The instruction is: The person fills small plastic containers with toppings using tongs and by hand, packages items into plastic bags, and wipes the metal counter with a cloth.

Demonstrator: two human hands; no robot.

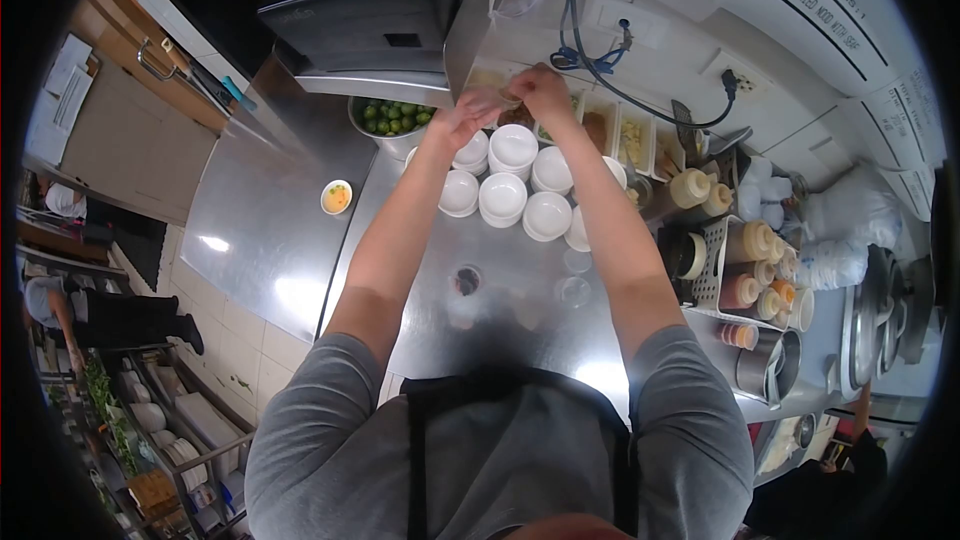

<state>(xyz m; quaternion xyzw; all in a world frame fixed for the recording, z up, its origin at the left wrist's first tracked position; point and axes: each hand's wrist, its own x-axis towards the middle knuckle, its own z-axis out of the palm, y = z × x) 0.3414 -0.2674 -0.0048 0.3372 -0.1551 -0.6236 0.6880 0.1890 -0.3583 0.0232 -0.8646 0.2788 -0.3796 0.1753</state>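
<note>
Both of my hands reach past stacked white bowls point(502, 196) to the back of the steel counter. My left hand point(472, 112) is near the pot of green limes, its fingers partly blurred over something clear. My right hand point(541, 90) is close beside it, fingers curled together above the ingredient containers; what they hold is too small to tell. Beneath and right of the hands stand narrow containers of chopped food point(632, 140). A small white bowl with orange and yellow contents point(337, 197) sits alone on the left counter.
A pot of green limes point(392, 118) stands left of the bowls. Squeeze bottles point(752, 240) fill a white basket at right. A blue cable point(590, 57) hangs at the back wall. Other people stand at far left and lower right.
</note>
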